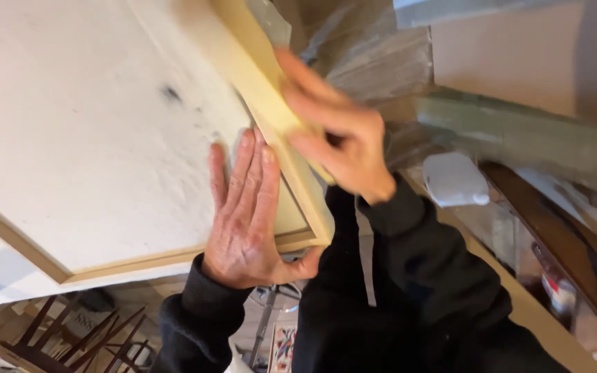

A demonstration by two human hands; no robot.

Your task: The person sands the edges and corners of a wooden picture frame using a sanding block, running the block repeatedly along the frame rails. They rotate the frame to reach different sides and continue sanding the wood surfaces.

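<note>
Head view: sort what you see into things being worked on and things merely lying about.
In use: wooden frame; white panel in it; left hand flat on the panel; right hand on the frame's edge.

Lying about: white plastic object; dark wooden chair; patterned card.

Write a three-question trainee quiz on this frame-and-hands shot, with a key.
1. True or false: the left hand lies flat with its palm on the white panel.
2. Which part of the wooden frame does the blurred right hand press on?
A. the side rail near the corner
B. the far left rail
C. no part; it is off the frame
3. Fill in: both arms wear ______ sleeves.

Key
1. True; the fingers are together and the thumb hooks round the frame's lower rail.
2. A.
3. Dark (black).
</note>
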